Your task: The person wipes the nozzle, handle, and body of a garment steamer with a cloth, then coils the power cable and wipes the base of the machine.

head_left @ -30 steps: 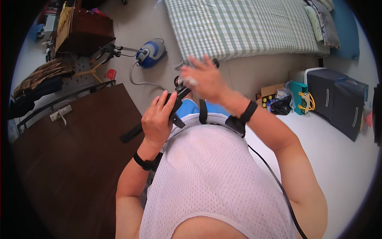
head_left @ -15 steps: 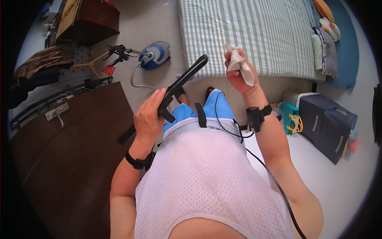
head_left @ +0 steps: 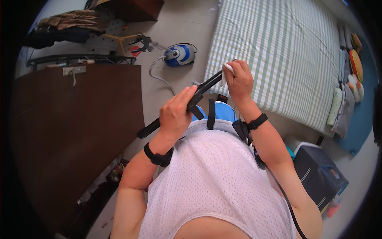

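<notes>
My left hand (head_left: 176,114) grips a long black bar (head_left: 207,84), which slants from lower left to upper right before me. The bar has a narrow slotted stretch toward its far end and a short stub on its side below my left hand. My right hand (head_left: 240,81) is closed on a white cloth (head_left: 228,71), folded against the far end of the bar. That end is mostly covered by the cloth and fingers. Most of my left fingers are wrapped behind the bar.
A blue and grey canister vacuum (head_left: 180,55) with a ribbed hose stands on the tiled floor ahead. To the right is a bed with a checked sheet (head_left: 274,51). A dark brown tabletop (head_left: 79,119) lies left, and a dark storage box (head_left: 318,171) stands at the lower right.
My right hand has come in from beyond the bar and brought the cloth onto its far end. My left hand and the bar sit further right in view, as the whole view has turned.
</notes>
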{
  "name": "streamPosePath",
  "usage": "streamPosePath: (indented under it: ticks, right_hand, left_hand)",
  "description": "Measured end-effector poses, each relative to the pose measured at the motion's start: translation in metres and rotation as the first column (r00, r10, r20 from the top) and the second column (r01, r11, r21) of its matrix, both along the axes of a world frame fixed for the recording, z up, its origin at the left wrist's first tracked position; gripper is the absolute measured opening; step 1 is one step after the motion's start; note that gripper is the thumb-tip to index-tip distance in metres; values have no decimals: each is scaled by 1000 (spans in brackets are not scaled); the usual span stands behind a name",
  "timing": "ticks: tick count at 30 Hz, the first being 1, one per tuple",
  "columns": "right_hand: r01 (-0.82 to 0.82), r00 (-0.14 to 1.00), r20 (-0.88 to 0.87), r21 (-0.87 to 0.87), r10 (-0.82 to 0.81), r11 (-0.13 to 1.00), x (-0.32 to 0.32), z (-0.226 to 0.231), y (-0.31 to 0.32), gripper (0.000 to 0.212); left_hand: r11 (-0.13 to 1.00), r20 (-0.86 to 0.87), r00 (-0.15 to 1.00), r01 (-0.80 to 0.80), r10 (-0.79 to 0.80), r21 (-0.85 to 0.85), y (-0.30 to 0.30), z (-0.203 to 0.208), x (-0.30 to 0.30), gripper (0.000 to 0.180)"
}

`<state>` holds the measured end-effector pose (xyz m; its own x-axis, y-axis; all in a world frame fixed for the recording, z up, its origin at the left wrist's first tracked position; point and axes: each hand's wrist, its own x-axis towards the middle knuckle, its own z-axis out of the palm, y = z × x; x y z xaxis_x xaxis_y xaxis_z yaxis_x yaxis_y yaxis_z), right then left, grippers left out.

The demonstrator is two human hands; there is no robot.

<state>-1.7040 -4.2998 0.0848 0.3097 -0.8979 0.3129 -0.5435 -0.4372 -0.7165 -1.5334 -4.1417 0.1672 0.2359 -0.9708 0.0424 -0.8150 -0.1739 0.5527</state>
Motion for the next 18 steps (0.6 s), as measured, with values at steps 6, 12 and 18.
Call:
streamPosePath:
  ticks: [6,12,18]
  right_hand:
    - [-292,944,201,137,262,947,-17,10,16,22]
    - [-598,756,467,210,458,773,-25,41,22,46]
    - [-624,753,135,-163,644,764,-61,29,-17,40]
  left_hand:
    - [985,-44,992,-115,121,125,-8,6,-37,61]
    - [951,-132,949,-266,287,159,-21,20,-66,60]
    - [934,-267,908,-258,322,249,-17,14,-77,55]
